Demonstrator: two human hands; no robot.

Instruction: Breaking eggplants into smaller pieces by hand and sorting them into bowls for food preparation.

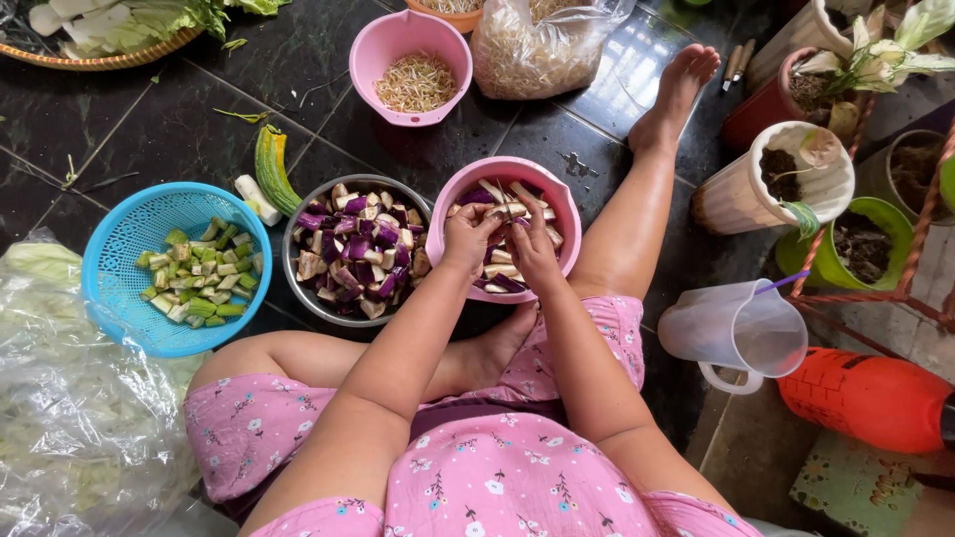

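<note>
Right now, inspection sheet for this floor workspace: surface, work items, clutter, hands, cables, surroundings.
Surface: dark tiled floor, wet-looking, with green scraps.
Work items: pink bowl of eggplant strips; steel bowl of cut eggplant beside it.
Clutter: blue basket of green chunks, pink sprout bowl, sprout bag, cut gourd, leaf tray, plastic sheet.
Hands: left hand and right hand both in the pink bowl, each with a grip on eggplant pieces; any tool is hidden.
Cables: nothing seen.
Surroundings: plant pots, clear jug, orange container at right.
</note>
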